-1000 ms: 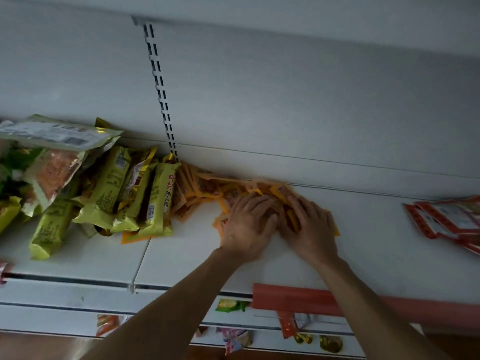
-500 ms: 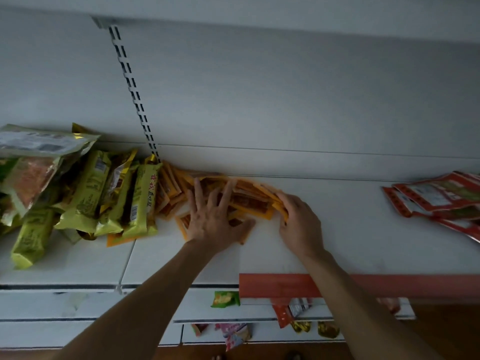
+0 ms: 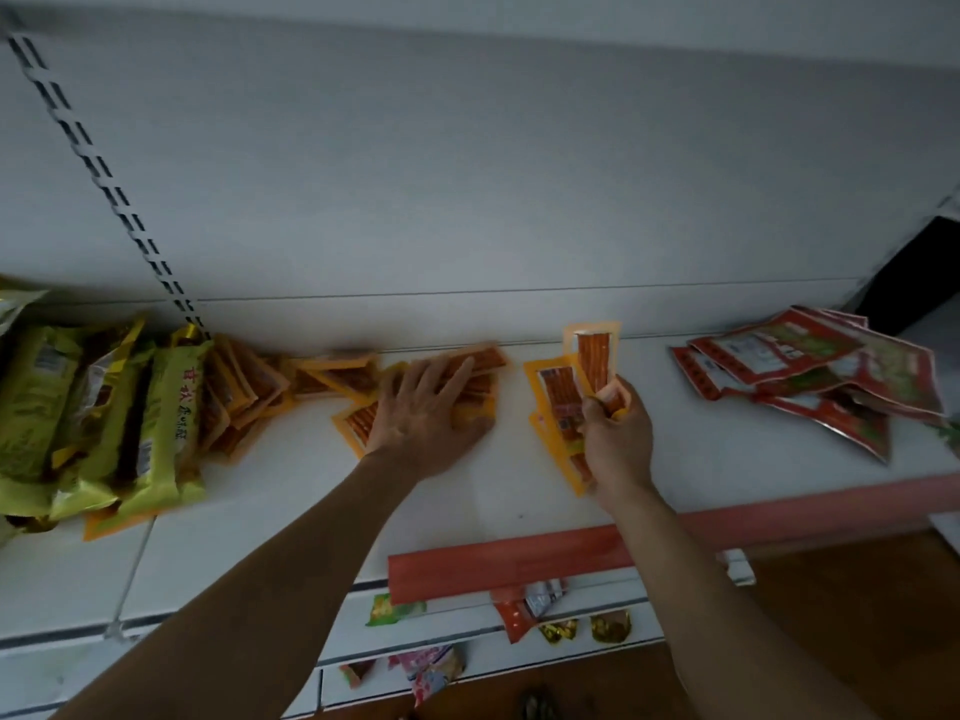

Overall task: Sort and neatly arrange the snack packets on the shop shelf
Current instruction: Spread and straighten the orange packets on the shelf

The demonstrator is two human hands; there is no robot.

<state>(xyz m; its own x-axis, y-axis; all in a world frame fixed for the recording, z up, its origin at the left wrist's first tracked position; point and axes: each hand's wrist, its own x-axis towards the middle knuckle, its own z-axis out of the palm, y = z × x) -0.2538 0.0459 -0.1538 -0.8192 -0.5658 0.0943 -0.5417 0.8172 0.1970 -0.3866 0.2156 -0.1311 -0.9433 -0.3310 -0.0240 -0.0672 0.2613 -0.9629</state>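
The right hand (image 3: 618,433) pinched a few orange packets (image 3: 595,361), long axes pointing far, just right of the orange pile (image 3: 332,379) pressed under the left hand (image 3: 421,413), fingers spread, on the shelf (image 3: 291,491).

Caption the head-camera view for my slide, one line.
Left hand presses the orange packet pile flat; right hand grips several orange packets beside it on the white shelf.

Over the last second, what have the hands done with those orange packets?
The right hand has pulled a few orange packets off the pile, gripping them, and carried them rightward. The left hand, which was gathering alongside it, now presses flat on the remaining orange pile. The green packets and red packets stayed put.
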